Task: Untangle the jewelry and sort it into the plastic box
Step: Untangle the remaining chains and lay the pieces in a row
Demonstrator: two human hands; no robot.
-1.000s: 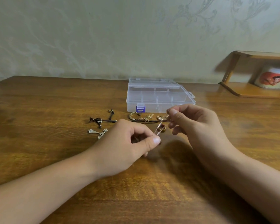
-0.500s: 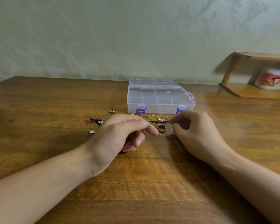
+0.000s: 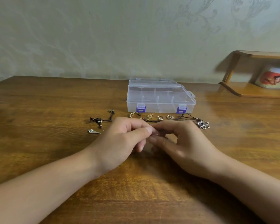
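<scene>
Both hands are meeting at the middle of the wooden table [image 3: 55, 143], low over the surface. The left hand [image 3: 124, 141] is curling its fingers in, thumb pressing against the forefinger, pinching something tiny at the fingertips. The right hand [image 3: 184, 143] is doing the same from the other side, thumb and forefinger closing toward the left hand's tips, with a small gold piece [image 3: 166, 137] glinting in the gap under its fingers. What exactly each hand is gripping is too small and blurred to tell.

Just beyond the knuckles, the rest of the jewelry is lying in a loose row. A gold ring [image 3: 134, 114] is sitting at the left, a tangle of fine gold chain [image 3: 148, 117] beside it, then two small gold hoops [image 3: 160, 117] [image 3: 170, 117]. A dark cord [image 3: 187, 117] is running right to a flower-shaped pendant [image 3: 203, 124]. Off to the left, a black cord piece with beads [image 3: 100, 120] is lying apart, and nearer, a small silver charm [image 3: 93, 131].

Behind the row, the plastic box [image 3: 160, 96] is sitting closed, clear lid down, both purple latches facing the person. At far right, a wooden shelf [image 3: 249, 91] is holding a printed mug [image 3: 271, 78], blurred.
</scene>
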